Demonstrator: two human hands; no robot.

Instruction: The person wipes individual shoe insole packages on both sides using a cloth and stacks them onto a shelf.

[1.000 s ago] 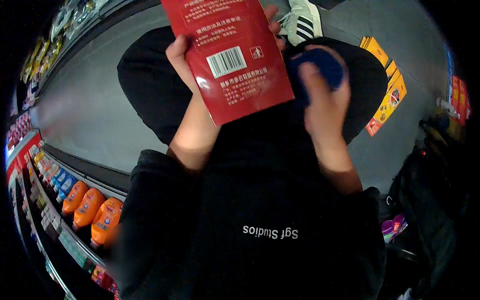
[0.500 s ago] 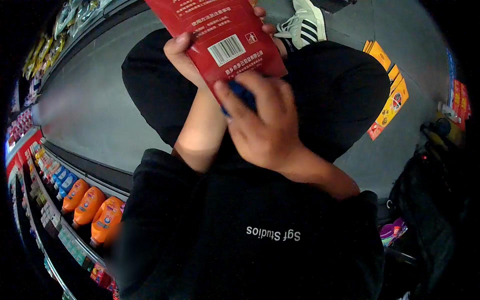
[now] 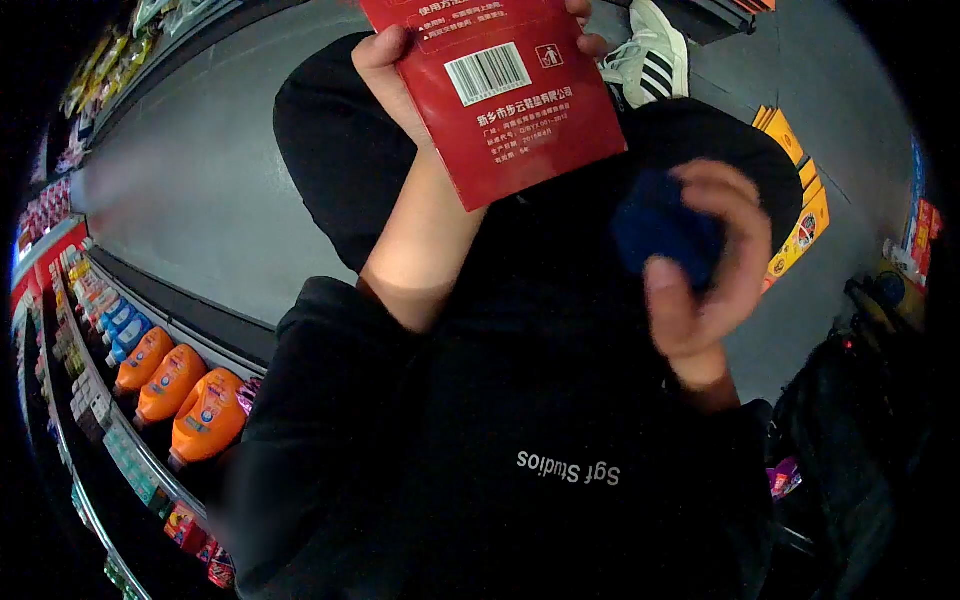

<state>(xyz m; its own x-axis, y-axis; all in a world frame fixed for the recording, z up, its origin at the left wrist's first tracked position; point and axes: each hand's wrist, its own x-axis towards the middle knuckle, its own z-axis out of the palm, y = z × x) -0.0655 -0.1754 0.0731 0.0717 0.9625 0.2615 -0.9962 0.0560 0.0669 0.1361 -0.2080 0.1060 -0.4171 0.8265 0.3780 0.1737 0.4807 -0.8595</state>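
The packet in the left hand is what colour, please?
The packet is red, printed mostly in white; it shows best in the head view.

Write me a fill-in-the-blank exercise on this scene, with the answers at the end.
1. The left hand holds a packet whose main colour is ____.
2. The blurred item in the right hand is dark ____.
3. The black-and-white striped mark printed on the packet is a ____.
4. The white lettering on the black top appears upside ____ in this view.

Missing words: red; blue; barcode; down.
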